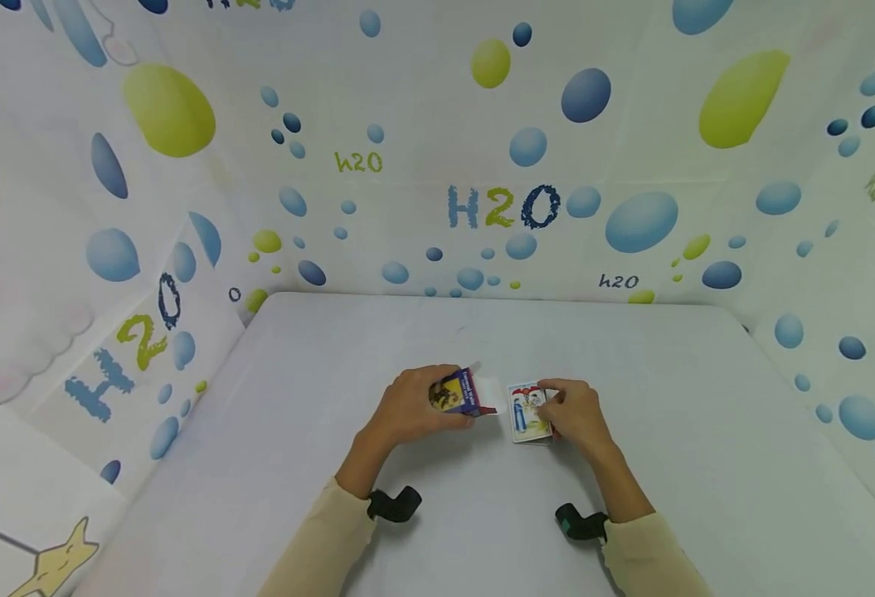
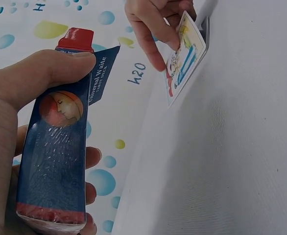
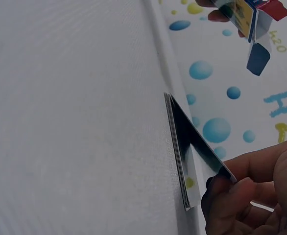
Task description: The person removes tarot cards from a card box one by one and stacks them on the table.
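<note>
My left hand (image 1: 411, 405) grips a blue tarot deck box (image 2: 53, 161) with a red end and a moon face on its narrow side. The box is held above the table, its end flaps standing out toward the right. To its right, my right hand (image 1: 580, 414) pinches the edge of a picture card (image 1: 525, 419) between thumb and fingers. That card is tilted up; its opposite edge meets a thin stack of cards (image 3: 177, 152) lying on the table. How many cards are pinched cannot be told.
A white cloth covers the table (image 1: 295, 464). Behind it and at both sides rise white walls (image 1: 422, 99) printed with blue and green drops and H2O lettering. Black wrist cameras (image 1: 396, 504) sit at both sleeves.
</note>
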`<state>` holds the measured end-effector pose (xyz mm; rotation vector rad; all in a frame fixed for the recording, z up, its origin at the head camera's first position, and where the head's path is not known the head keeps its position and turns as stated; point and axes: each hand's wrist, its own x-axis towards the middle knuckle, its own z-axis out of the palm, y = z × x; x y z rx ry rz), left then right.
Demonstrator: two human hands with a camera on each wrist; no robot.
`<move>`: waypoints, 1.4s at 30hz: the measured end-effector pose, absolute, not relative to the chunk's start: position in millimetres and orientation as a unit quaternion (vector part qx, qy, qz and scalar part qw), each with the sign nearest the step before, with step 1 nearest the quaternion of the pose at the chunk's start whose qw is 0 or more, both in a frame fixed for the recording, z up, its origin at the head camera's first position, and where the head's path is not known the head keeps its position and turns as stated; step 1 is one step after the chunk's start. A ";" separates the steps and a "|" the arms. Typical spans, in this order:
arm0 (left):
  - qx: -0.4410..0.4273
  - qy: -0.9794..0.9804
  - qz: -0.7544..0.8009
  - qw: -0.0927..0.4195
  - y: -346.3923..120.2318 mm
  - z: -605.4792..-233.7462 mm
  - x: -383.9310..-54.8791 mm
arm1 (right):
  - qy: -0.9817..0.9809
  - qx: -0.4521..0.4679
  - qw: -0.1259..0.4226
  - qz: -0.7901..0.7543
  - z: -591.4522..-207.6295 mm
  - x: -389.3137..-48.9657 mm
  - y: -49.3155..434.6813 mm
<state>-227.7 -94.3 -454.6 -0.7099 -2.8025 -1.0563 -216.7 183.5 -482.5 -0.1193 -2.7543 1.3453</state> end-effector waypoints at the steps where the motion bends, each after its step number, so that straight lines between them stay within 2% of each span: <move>1: -0.231 -0.911 -0.341 0.032 -94.3 -454.3 -227.7 | -0.902 -0.038 0.039 0.428 -482.4 -216.9 183.0; 17: -0.225 -0.911 -0.345 0.027 -92.1 -455.4 -226.1 | -0.947 -0.035 0.038 0.317 -488.7 -218.1 182.4; 42: -0.234 -0.912 -0.336 0.014 -90.7 -453.2 -228.2 | -0.927 -0.043 0.009 0.372 -490.5 -220.4 188.1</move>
